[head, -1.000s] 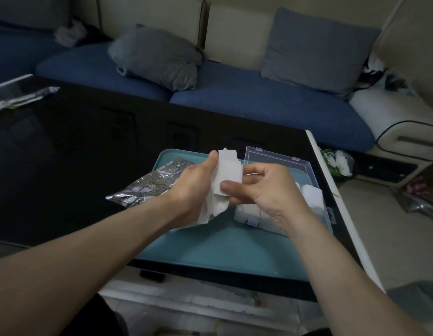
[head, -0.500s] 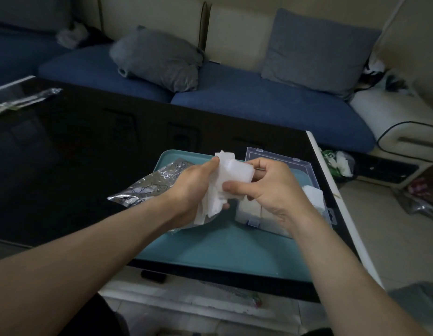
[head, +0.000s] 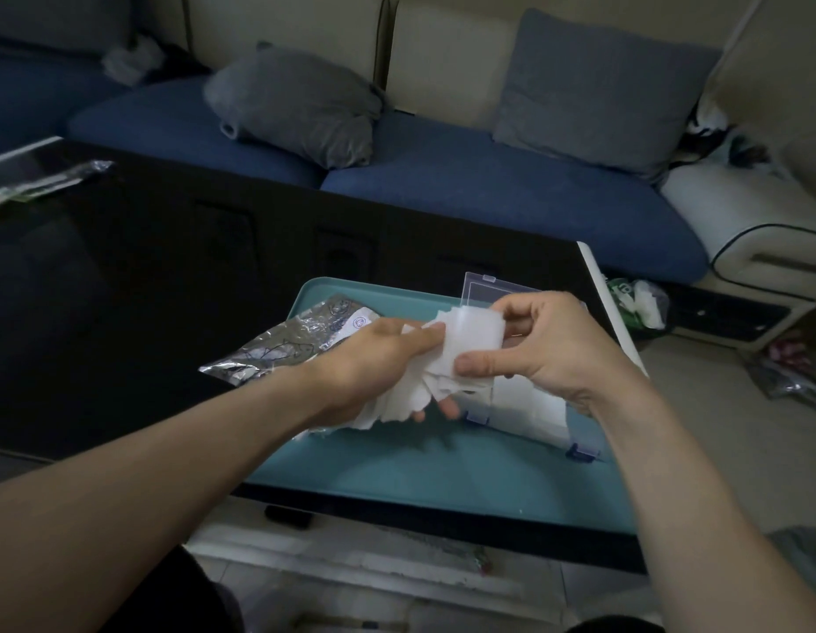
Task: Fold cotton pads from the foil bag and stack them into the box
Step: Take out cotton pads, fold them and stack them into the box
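Above the teal tray (head: 397, 477) on the dark bench (head: 123, 312), I am folding one cotton pad (head: 472, 335) between both hands, right over the near-left corner of the clear box (head: 481, 285). By my judgement this is the folding step, part-way through the job: white folded pads (head: 534, 404) are already lying in the box, and a loose bunch of unfolded pads (head: 397, 399) is waiting in my left hand (head: 374, 358).

My right hand (head: 548, 344) is pinching the single pad, thumb pressing its lower edge and fingers (head: 511, 306) curling over its top edge, the gap between them only as wide as the pad. My left hand is gripping the bunch, its fingers wrapping under the pads and one fingertip touching the single pad's left edge. I cannot tell whether the crease is fully closed, since the pad is blurring slightly.

Next, I am judging, the move calls for pressing the fold flat, then lowering the pad onto the stack in the box without loosening the bunch. Behind my left wrist, the foil bag (head: 287, 344) is lying half on the tray, half on the bench.
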Available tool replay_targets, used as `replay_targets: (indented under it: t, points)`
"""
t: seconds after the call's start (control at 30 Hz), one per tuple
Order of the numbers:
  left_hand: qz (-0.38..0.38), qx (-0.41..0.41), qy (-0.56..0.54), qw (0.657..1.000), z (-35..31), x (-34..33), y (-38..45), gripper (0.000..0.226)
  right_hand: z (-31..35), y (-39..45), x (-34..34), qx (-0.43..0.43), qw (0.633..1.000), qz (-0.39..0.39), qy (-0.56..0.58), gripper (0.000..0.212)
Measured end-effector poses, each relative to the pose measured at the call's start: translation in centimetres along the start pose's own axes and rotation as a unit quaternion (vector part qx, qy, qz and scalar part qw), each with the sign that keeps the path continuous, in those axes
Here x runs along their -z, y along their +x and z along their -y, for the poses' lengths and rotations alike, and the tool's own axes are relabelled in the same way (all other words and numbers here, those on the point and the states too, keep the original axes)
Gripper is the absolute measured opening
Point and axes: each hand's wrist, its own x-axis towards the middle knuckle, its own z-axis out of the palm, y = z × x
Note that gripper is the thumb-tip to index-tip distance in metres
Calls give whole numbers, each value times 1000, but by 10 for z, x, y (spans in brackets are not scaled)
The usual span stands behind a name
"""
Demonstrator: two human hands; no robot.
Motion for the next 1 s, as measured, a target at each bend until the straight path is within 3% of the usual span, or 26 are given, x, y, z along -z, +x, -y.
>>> replay_targets:
  t: [0.13, 0.23, 0.37, 0.5, 0.67, 0.77, 0.9, 1.0]
  points:
    - [53, 16, 9, 998, 0, 1, -2, 60, -3, 2, -4, -28, 999, -7, -29, 57]
    - [64, 5, 12, 998, 0, 3, -2, 53, -6, 2, -3, -35, 999, 2, -8, 51]
    - [34, -26, -38, 998, 1, 5, -2, 29, -8, 3, 0, -46, 997, -34, 43, 34]
    - [-30, -46, -73, 996, 2, 6, 1, 20, -6, 1, 1, -40, 993, -41, 101, 28]
    - [-95, -73, 0, 993, 0, 8, 2, 19, -4, -1, 7, -24, 995, -20, 96, 45]
    - [-88, -72, 9, 994, 2, 7, 1, 24, -2, -3, 6, -25, 999, 16, 29, 52]
    - [-41, -68, 28, 996, 4, 7, 2, 30, 0, 0, 1, -27, 998, -44, -25, 48]
    - [-35, -91, 34, 995, 1, 4, -1, 37, -1, 2, -4, 12, 994, -106, -28, 34]
